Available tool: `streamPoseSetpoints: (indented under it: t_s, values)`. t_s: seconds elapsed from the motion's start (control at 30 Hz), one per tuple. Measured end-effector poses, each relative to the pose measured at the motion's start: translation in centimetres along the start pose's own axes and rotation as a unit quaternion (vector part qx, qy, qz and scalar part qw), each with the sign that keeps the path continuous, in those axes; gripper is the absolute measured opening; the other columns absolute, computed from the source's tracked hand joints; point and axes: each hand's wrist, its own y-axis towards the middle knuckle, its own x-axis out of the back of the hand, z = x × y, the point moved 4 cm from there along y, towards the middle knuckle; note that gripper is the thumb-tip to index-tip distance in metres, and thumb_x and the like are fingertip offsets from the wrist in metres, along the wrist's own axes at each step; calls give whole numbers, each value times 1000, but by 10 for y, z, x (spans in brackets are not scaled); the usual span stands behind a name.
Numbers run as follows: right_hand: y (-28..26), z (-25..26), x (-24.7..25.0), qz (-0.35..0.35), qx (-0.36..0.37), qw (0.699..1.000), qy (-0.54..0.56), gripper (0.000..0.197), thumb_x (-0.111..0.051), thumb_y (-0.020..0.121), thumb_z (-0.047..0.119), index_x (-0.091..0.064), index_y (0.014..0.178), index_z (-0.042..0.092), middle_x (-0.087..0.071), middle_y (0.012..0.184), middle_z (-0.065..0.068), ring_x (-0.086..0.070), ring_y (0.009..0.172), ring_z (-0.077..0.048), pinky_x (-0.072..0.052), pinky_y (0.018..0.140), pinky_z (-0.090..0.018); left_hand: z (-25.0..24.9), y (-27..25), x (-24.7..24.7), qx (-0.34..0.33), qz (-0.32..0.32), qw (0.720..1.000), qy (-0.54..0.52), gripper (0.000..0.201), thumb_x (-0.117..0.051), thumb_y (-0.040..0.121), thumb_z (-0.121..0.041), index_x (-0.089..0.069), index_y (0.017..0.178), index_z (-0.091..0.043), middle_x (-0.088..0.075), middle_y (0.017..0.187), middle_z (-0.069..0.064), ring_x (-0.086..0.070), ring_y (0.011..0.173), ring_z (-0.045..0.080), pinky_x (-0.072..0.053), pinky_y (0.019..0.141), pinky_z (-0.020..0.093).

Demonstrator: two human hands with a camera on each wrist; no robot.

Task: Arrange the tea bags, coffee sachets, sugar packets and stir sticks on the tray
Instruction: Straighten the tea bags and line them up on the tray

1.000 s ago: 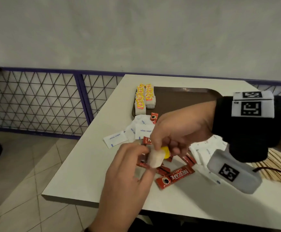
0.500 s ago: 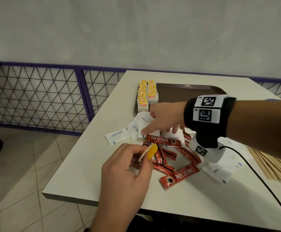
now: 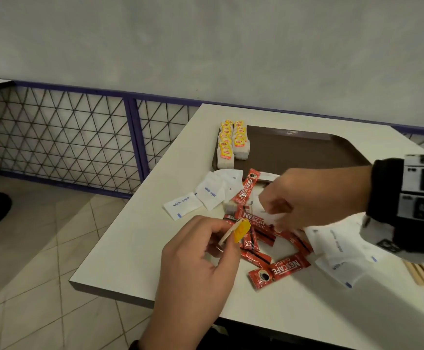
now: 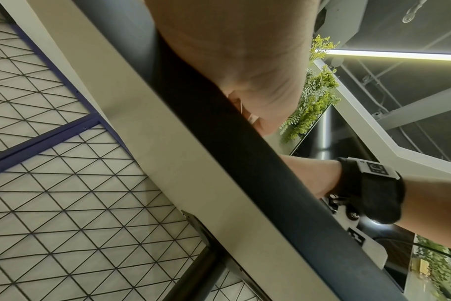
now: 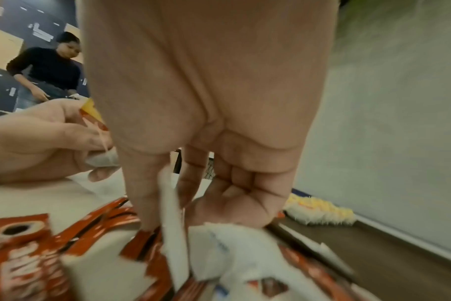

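Right hand: your right hand (image 5: 209, 114) fills the middle, fingers pointing down at the pile, with the thumb and a finger pinching a white paper packet (image 5: 175, 240).
Left hand: your left hand (image 5: 39, 140) sits at the left, pinching a tea bag (image 5: 103, 159) with a yellow tag (image 5: 90, 111) above it.
Coffee sachets: red sachets (image 5: 23, 260) lie blurred across the bottom, on the pale tabletop (image 5: 34, 199).
Tray: a dark brown tray (image 5: 373, 256) runs along the right, with a row of yellow-tagged tea bags (image 5: 322, 213) standing at its far end.
Background: a person in a dark top (image 5: 49, 69) stands at upper left; a grey wall (image 5: 399, 122) is on the right.
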Motion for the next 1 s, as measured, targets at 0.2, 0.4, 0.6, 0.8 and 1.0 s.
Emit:
streamPoseSetpoints:
  t_s: [0.2,0.4,0.6,0.8,1.0]
  values:
    - [9,-4,2,34,-64,988,138,39,-63,85,68,-69,92,31,-68,88,9,-65,78,-10,-55,63,-28,0,-1,-1,4,-4,1000,7,18,-81,83,-20,-67,82,-31,-63,77,-20,-64,76,6,-43,65,4]
    - [59,-28,10,-52,-209,906,365,33,-65,95,37,-65,87,4,-66,78,-11,-64,57,-22,-56,55,-28,0,-1,-2,11,-4,1000,17,17,-82,83,-24,-67,81,-32,-63,76,-21,-63,76,6,-44,64,5]
    - [73,-22,15,-99,-238,935,244,48,-64,92,53,-57,99,7,-64,81,-4,-64,66,-18,-52,50,-25,2,0,-3,-9,-17,1000,16,21,-85,80,-17,-68,82,-30,-61,75,-21,-62,72,5,-43,62,3]
    - [98,-9,32,-134,-95,985,48,83,-66,82,69,-39,145,23,-54,134,-5,-54,112,-25,-51,97,-43,2,1,-3,-7,-17,1000,14,8,-75,82,-31,-67,83,-32,-60,75,-23,-61,74,5,-43,61,3]
    - [114,14,24,-141,-33,989,40,83,-81,81,46,-39,147,17,-61,125,-5,-58,99,-21,-52,82,-35,1,1,-2,-15,-21,1000,10,16,-81,82,-23,-66,82,-31,-59,75,-22,-59,71,3,-42,61,3]
